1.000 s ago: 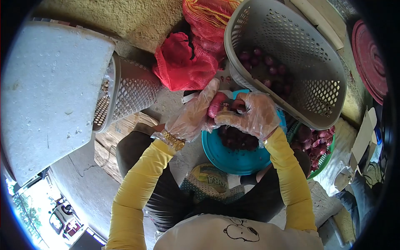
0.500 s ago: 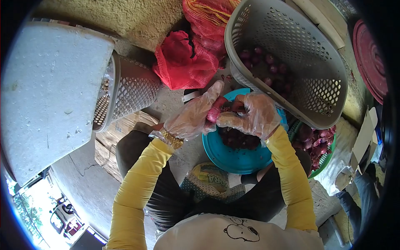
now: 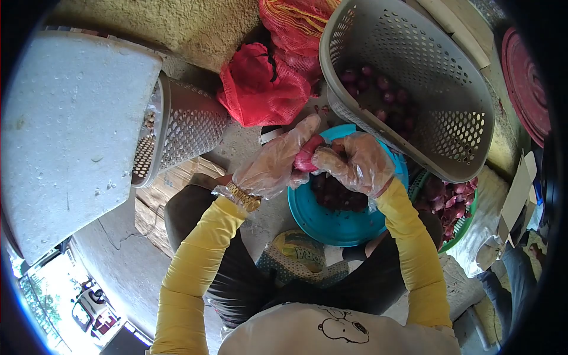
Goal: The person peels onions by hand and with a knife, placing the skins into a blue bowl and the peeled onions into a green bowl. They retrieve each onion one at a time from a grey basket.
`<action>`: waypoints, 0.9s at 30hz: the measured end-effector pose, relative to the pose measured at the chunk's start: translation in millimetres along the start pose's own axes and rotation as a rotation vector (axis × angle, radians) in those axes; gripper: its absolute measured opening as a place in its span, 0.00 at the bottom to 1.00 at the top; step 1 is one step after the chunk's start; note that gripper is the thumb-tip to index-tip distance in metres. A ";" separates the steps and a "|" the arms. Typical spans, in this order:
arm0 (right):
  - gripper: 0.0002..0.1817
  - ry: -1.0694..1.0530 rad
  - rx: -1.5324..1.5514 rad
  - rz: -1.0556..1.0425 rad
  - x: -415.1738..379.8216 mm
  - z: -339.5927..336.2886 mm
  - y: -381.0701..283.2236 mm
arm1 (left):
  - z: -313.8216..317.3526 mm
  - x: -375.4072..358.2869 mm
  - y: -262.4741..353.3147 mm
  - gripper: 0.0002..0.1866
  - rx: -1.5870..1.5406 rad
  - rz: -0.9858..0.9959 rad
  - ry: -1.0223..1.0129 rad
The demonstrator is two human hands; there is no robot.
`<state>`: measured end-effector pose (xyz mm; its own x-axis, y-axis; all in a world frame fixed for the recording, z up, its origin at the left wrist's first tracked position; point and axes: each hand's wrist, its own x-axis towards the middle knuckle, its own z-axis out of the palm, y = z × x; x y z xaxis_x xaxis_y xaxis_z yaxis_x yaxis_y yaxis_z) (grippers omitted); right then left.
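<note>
A red onion [image 3: 306, 155] is held by my left hand [image 3: 273, 161], which wears a clear plastic glove and has a gold watch at the wrist. Touching the onion's right side is my right hand [image 3: 357, 163], gloved the same way, its fingers bent and pressed together; whether they pinch a bit of skin is too small to tell. Both hands are above the left and upper part of a turquoise basin [image 3: 313, 222], in which dark red onion pieces or skins [image 3: 340, 198] lie.
A large grey perforated basket [image 3: 408, 41] holds several red onions. Red mesh sacks [image 3: 266, 89] lie behind my left hand. A green basket [image 3: 471, 216] of onions stands right, a white board [image 3: 77, 130] left. Another person's legs [image 3: 518, 278] show at lower right.
My right hand's fingers have closed up against the onion, and the hand has shifted slightly. More of the onion's red surface shows. My left hand has barely moved.
</note>
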<state>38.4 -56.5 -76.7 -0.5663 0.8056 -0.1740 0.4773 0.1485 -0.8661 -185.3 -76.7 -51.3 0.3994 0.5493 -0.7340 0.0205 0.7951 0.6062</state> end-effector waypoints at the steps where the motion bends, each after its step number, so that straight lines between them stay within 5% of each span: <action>1: 0.19 -0.045 0.041 0.044 0.8 -1.0 -3.3 | -2.9 1.0 -13.5 0.29 0.231 0.390 0.032; 2: 0.19 -0.046 0.042 0.044 1.0 -2.1 -6.7 | -6.3 3.2 -24.3 0.27 0.462 0.780 0.065; 6: 0.22 -0.097 0.177 0.172 1.4 -7.8 -16.8 | -6.6 6.0 -22.0 0.27 0.710 1.059 0.127; 8: 0.23 -0.100 0.125 0.164 1.2 -10.8 -20.9 | -3.1 1.2 -15.9 0.25 0.244 0.535 0.012; 9: 0.24 -0.134 0.083 0.166 0.7 -12.3 -23.8 | -10.1 7.2 -15.2 0.25 0.244 0.534 0.012; 11: 0.25 -0.169 0.041 0.168 -0.8 -11.8 -23.1 | -30.1 23.4 -13.1 0.23 -0.388 0.091 -0.248; 13: 0.24 -0.156 -0.123 -0.023 -4.1 -10.3 -15.5 | -13.2 14.2 0.8 0.23 -0.347 0.149 -0.089; 17: 0.28 -0.126 -0.192 -0.076 -11.9 -13.7 -11.7 | -10.0 10.8 5.6 0.27 -0.345 0.209 0.179; 19: 0.40 -0.358 -0.590 0.330 -11.8 -20.3 -10.4 | -13.6 10.4 -1.5 0.27 -0.311 0.254 0.157; 27: 0.38 -0.350 -0.753 0.381 -17.7 -14.3 11.2 | -5.4 7.3 0.3 0.24 -0.351 0.349 0.069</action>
<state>63.3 -60.9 -76.6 -0.3934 0.6749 -0.6244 0.9164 0.3423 -0.2074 -187.3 -71.1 -58.1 0.2655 0.8042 -0.5317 -0.4177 0.5930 0.6884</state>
